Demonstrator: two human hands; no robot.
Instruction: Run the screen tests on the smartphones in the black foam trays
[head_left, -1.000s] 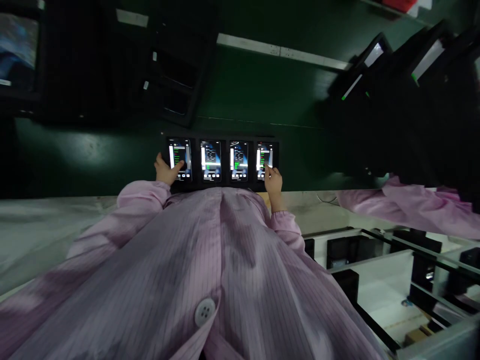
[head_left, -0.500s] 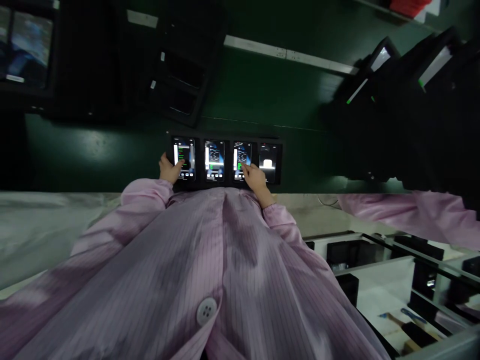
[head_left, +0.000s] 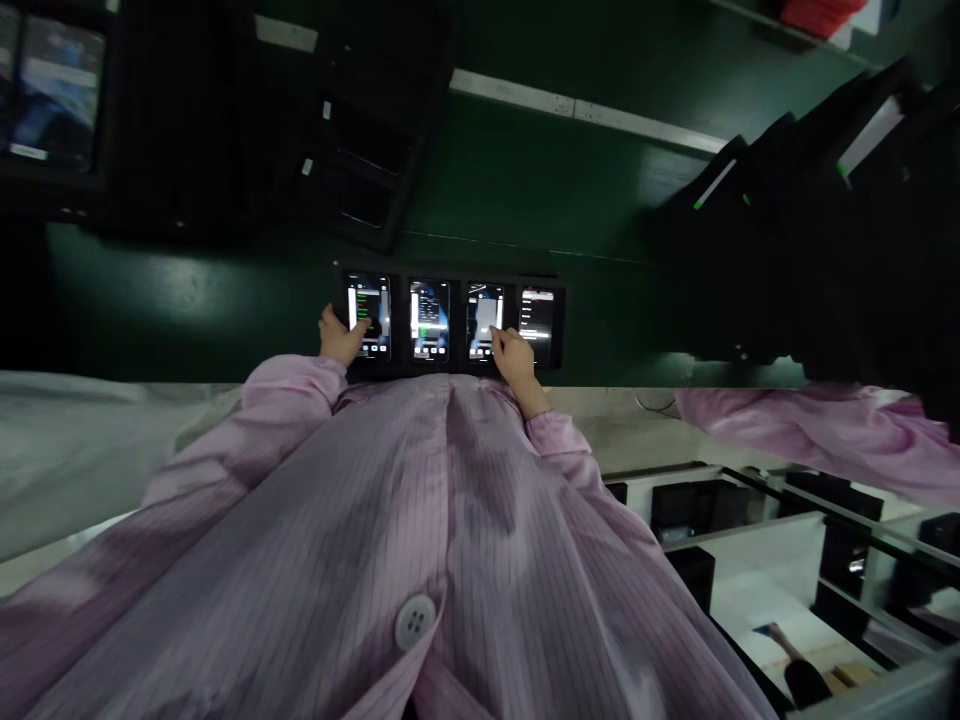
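Observation:
Four-slot black tray (head_left: 458,300) lies at the near edge of the green table, a lit phone in every slot. Over the leftmost phone (head_left: 375,300) reaches the thumb of my left hand (head_left: 343,340). Its other fingers are spread apart from the thumb, beside the tray's left end. My right hand (head_left: 516,358) holds nothing and points its index finger at the lower part of the third phone (head_left: 486,300), which shows a grey box; its other fingers look curled. Between my hands is the second phone (head_left: 430,320). Text lines show on the rightmost phone (head_left: 538,310).
Behind, on the green table (head_left: 525,180), lies another black tray (head_left: 367,170) with dark phones. More black trays stand at far left and in a pile (head_left: 787,240) at right. A co-worker's pink sleeve (head_left: 810,430) reaches in from the right, above divided white bins (head_left: 765,570).
My right fingertip has shifted slightly right on the third phone, whose screen now shows a grey box. The rightmost screen changed from a white icon to text lines. My left hand stays put.

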